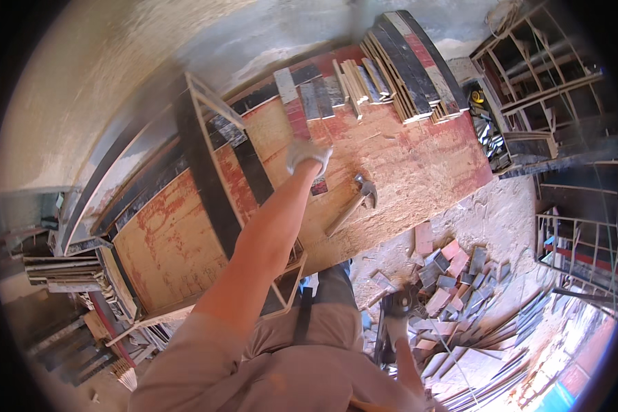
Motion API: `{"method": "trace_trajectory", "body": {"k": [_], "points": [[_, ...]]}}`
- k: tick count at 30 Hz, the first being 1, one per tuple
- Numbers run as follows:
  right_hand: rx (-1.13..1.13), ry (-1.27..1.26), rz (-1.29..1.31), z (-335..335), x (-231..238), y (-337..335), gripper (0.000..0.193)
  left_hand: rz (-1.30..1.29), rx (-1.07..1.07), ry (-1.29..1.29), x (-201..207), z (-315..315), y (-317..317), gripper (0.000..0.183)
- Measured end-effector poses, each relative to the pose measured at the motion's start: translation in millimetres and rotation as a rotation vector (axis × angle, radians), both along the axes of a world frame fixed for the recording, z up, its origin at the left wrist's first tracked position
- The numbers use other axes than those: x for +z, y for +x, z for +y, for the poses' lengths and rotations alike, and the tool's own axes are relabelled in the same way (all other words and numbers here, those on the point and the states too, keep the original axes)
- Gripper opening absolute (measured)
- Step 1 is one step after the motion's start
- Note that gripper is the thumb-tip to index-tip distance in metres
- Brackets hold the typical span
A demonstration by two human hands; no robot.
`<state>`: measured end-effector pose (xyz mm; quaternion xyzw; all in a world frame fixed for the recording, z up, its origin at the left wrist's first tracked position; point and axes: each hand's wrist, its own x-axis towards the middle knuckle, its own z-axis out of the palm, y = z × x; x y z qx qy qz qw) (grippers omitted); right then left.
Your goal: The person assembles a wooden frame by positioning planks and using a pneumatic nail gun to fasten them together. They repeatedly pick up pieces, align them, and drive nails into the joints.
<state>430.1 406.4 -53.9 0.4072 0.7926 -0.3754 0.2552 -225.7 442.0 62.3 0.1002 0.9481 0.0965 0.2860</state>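
Observation:
My left hand, in a whitish glove, is closed over a narrow plank painted grey-white, red and dark. The plank lies across the wooden worktable, its near end showing below the glove. Low at my right side, my right hand grips a dark power tool; its exact kind is blurred. Between the two hands, a claw hammer with a wooden handle rests on the table.
Stacked boards and short wood strips line the table's far side. A wooden frame stands across the left part. Offcuts litter the floor at right, near metal racks. More boards are piled at left.

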Motion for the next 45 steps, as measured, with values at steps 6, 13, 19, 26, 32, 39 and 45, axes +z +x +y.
{"method": "trace_trajectory", "body": {"k": [6,13,19,26,32,39,45], "points": [[-0.635,-0.183,-0.247,-83,20,11,0.023,0.492,0.042,-0.145,-125,24,0,0.084],[-0.75,-0.196,-0.315,-105,15,-13,0.024,0.518,0.073,-0.167,-134,120,-103,0.069],[-0.756,-0.199,-0.332,-97,9,-23,0.024,0.344,0.249,-0.264,-145,138,-113,0.069],[-0.719,-0.199,-0.326,-89,10,-24,0.025,0.632,0.13,-0.263,-150,83,-78,0.093],[-0.673,-0.201,-0.299,-87,15,-28,0.026,-0.015,0.386,-0.369,-167,26,-1,0.081],[-0.588,-0.167,-0.239,-61,23,-31,0.026,-0.294,0.832,0.773,-35,94,13,0.043],[-0.392,-0.129,-0.166,-20,25,-66,0.027,-0.822,0.799,1.676,129,44,52,0.029]]}}
